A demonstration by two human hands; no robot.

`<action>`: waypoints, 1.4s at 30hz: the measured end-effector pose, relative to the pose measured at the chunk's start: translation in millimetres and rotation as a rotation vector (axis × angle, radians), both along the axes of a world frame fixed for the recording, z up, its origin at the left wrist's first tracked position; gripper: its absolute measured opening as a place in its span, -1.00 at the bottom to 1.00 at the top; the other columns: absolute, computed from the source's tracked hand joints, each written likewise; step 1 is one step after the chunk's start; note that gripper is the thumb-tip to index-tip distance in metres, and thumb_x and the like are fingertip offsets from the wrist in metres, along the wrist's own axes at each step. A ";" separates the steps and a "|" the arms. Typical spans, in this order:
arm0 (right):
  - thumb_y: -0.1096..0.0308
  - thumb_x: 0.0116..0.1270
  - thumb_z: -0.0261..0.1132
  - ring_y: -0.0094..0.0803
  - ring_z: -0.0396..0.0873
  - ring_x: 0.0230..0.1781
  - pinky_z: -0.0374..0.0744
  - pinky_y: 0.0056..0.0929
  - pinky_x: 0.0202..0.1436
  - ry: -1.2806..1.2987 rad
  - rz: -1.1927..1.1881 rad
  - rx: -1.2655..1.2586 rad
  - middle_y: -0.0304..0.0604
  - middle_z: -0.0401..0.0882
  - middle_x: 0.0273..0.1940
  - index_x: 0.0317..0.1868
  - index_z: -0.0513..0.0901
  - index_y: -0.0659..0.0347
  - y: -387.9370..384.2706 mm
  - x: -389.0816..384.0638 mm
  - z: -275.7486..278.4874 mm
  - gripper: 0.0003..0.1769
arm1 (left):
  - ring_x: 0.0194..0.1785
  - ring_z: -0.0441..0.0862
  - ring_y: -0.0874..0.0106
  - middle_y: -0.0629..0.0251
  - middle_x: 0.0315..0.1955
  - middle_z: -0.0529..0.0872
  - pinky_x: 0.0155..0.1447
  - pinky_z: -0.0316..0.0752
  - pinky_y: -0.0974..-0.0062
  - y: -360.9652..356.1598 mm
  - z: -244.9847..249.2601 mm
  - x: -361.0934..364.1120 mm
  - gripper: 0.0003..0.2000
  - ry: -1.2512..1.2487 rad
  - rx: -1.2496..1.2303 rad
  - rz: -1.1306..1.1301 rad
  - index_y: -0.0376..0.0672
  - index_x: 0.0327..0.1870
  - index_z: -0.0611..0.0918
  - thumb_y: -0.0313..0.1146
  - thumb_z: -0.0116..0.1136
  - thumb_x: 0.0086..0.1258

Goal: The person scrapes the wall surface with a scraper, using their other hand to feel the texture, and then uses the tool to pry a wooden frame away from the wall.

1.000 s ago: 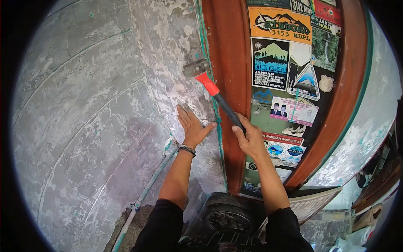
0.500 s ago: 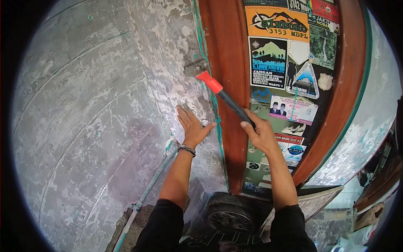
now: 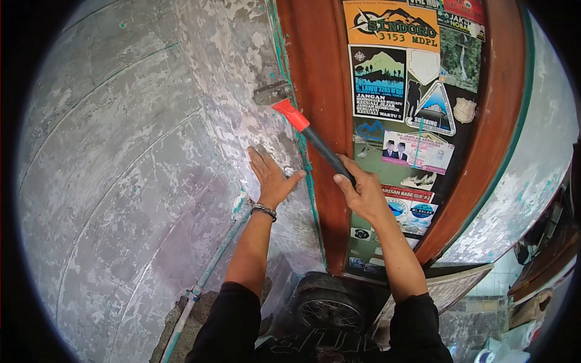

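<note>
A long-handled scraper (image 3: 316, 142) with a black handle, red neck and flat metal blade is gripped near its lower end by my right hand (image 3: 363, 186). Its blade (image 3: 272, 93) lies against the patchy grey wall (image 3: 230, 91), close to the green paint strip (image 3: 301, 142) along the brown door frame (image 3: 318, 78). Flat on the wall below the blade rests my left hand (image 3: 275, 180), fingers spread and thumb near the green strip. A dark bracelet (image 3: 264, 210) circles my left wrist.
Stickers, such as an orange Sindoro one (image 3: 393, 25), cover the panel right of the frame. A pipe (image 3: 212, 263) runs up the wall below my left hand, beside broken plaster. A spoked wheel (image 3: 330, 313) stands at the bottom, and a board (image 3: 451, 290) leans to its right.
The view has shifted slightly, so the door and stickers appear a little further left and up. Both hands keep nearly the same poses, and the scraper blade stays on the wall near the green strip.
</note>
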State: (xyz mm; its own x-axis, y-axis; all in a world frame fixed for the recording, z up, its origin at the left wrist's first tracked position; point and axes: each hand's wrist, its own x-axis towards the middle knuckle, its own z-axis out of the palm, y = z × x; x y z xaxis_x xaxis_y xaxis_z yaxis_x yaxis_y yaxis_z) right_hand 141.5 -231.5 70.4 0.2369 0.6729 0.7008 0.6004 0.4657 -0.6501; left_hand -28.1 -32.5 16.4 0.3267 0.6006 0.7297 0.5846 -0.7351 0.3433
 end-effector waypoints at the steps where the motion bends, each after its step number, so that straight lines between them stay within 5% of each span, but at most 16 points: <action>1: 0.23 0.38 0.22 -0.11 0.62 -0.52 0.52 -0.30 -0.37 0.003 -0.002 -0.002 0.16 0.63 -0.37 0.24 0.50 0.21 -1.6 -5.0 -0.4 -0.54 | 0.51 -0.60 -0.21 -0.50 0.40 -0.50 0.50 -0.60 -0.07 -1.0 1.1 0.4 0.36 0.003 -0.002 -0.002 -0.55 0.41 -0.37 0.30 0.33 0.03; 16: 0.21 0.37 0.21 0.10 0.66 -0.38 0.57 -0.14 -0.29 -0.113 -0.082 0.064 0.23 0.65 -0.19 0.23 0.50 0.23 1.8 1.0 8.6 -0.52 | 0.52 -0.61 -0.19 -0.47 0.40 -0.52 0.50 -0.59 -0.07 -1.8 2.0 -0.4 0.37 -0.007 -0.047 -0.005 -0.52 0.42 -0.39 0.33 0.31 0.03; 18: 0.20 0.39 0.23 -0.20 0.64 -0.39 0.55 -0.37 -0.31 -0.079 -0.045 -0.030 0.18 0.64 -0.20 0.22 0.50 0.32 -3.9 2.0 11.4 -0.51 | 0.51 -0.61 -0.20 -0.48 0.40 -0.52 0.50 -0.58 -0.07 -0.6 2.0 -0.6 0.37 -0.001 -0.037 -0.003 -0.53 0.42 -0.38 0.34 0.31 0.02; 21: 0.19 0.40 0.23 -0.34 0.59 -0.40 0.54 -0.39 -0.32 -0.113 -0.035 -0.008 0.12 0.65 -0.23 0.22 0.50 0.33 -2.0 10.0 10.4 -0.51 | 0.52 -0.61 -0.18 -0.45 0.41 -0.54 0.51 -0.57 -0.07 -0.6 -0.2 -0.3 0.36 0.009 -0.017 0.018 -0.46 0.44 -0.42 0.37 0.27 0.04; 22: 0.19 0.40 0.23 -0.34 0.59 -0.40 0.54 -0.39 -0.32 -0.110 -0.033 -0.010 0.12 0.65 -0.23 0.22 0.50 0.33 0.2 8.7 13.6 -0.51 | 0.52 -0.61 -0.18 -0.45 0.41 -0.54 0.51 -0.57 -0.07 -0.6 -0.2 -1.0 0.36 0.012 -0.019 0.020 -0.46 0.44 -0.42 0.37 0.27 0.04; 24: 0.20 0.38 0.22 -0.03 0.60 -0.53 0.52 -0.26 -0.38 -0.054 -0.017 -0.022 0.21 0.64 -0.29 0.21 0.52 0.23 5.0 6.1 24.7 -0.55 | 0.52 -0.61 -0.18 -0.44 0.41 -0.54 0.51 -0.57 -0.07 0.1 0.1 -0.8 0.37 -0.002 -0.022 0.002 -0.46 0.44 -0.42 0.37 0.28 0.03; 30: 0.20 0.38 0.23 -0.12 0.56 -0.57 0.49 -0.30 -0.41 -0.081 -0.024 0.125 0.14 0.56 -0.46 0.19 0.53 0.28 11.4 5.8 19.6 -0.54 | 0.52 -0.62 -0.18 -0.44 0.41 -0.53 0.50 -0.57 -0.07 -3.4 2.5 0.3 0.37 0.004 -0.036 0.017 -0.46 0.43 -0.42 0.34 0.30 0.03; 42: 0.21 0.38 0.24 -0.16 0.54 -0.58 0.49 -0.31 -0.41 -0.079 -0.025 0.088 0.13 0.55 -0.49 0.19 0.53 0.28 13.0 10.0 47.5 -0.55 | 0.52 -0.63 -0.18 -0.45 0.41 -0.54 0.50 -0.57 -0.08 -2.0 2.1 -0.5 0.35 0.013 -0.043 0.009 -0.50 0.42 -0.42 0.32 0.29 0.06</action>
